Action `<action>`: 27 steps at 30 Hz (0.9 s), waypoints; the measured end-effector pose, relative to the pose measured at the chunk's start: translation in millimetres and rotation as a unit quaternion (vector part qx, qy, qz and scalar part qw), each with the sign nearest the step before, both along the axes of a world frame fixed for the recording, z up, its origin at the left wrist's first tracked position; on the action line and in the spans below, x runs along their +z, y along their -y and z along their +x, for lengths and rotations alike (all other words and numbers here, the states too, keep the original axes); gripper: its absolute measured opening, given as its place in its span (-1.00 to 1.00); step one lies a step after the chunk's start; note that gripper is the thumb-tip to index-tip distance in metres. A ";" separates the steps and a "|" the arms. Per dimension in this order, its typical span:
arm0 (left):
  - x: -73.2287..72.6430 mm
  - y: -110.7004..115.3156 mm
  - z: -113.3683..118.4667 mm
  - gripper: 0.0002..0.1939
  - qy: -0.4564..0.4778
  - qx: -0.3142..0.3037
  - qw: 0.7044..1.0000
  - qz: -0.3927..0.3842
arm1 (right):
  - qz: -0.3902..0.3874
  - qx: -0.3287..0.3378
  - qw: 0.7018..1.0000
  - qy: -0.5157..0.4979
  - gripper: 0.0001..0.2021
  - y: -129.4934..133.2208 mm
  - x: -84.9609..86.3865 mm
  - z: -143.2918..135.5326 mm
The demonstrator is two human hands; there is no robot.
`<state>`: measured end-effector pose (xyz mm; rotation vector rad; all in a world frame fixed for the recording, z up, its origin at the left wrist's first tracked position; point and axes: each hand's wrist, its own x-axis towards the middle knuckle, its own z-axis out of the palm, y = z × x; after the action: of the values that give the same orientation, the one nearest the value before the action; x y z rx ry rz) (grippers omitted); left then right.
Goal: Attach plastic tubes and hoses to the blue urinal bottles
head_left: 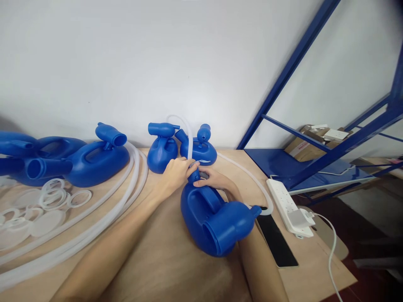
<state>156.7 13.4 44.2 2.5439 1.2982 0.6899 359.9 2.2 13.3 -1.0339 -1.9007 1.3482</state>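
Observation:
A blue plastic urinal bottle [201, 205] stands tilted in front of me, its wide mouth facing down and toward me. My left hand [179, 171] is closed at the far narrow neck, with thumb and fingers around the end of a translucent ribbed hose [190, 140]. The hose rises from the neck and loops back toward the wall. My right hand [214, 178] is closed around the same neck from the right side. My fingers partly hide the joint between hose and neck. Just behind stand two more blue bottles, one on the left [162, 155] and one on the right [201, 152].
More blue bottles [97, 163] stand at the left on the wooden table [151, 260]. White rings and discs [47, 205] and long hoses [103, 218] lie nearby. On the right are a black phone [277, 241], a power strip [288, 205] with a charger, and a blue metal rack [289, 63].

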 end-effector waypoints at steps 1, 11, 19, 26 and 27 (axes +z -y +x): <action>1.3 0.0 -1.4 -0.54 -0.005 -0.007 1.000 0.002 | 0.003 0.006 1.000 0.000 -0.44 0.6 1.0 0.1; -3.6 10.1 3.7 -0.54 -0.053 0.021 0.998 0.018 | 0.020 0.005 1.000 0.023 -0.44 3.4 4.7 0.7; -3.1 18.5 13.1 -0.52 -0.059 0.072 0.996 0.004 | 0.024 -0.001 1.000 0.015 -0.39 3.0 1.9 0.0; -3.5 16.6 17.6 -0.55 -0.038 0.089 0.995 -0.005 | 0.029 -0.015 0.999 0.005 -0.37 3.3 -1.5 -0.1; -3.1 16.2 17.6 -0.55 -0.031 0.088 0.996 -0.006 | 0.035 -0.014 0.999 0.004 -0.37 3.1 -2.3 0.1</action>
<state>174.4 -2.7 41.1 2.4802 1.5570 0.6370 360.0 -0.9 11.0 -1.0294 -1.9173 1.2552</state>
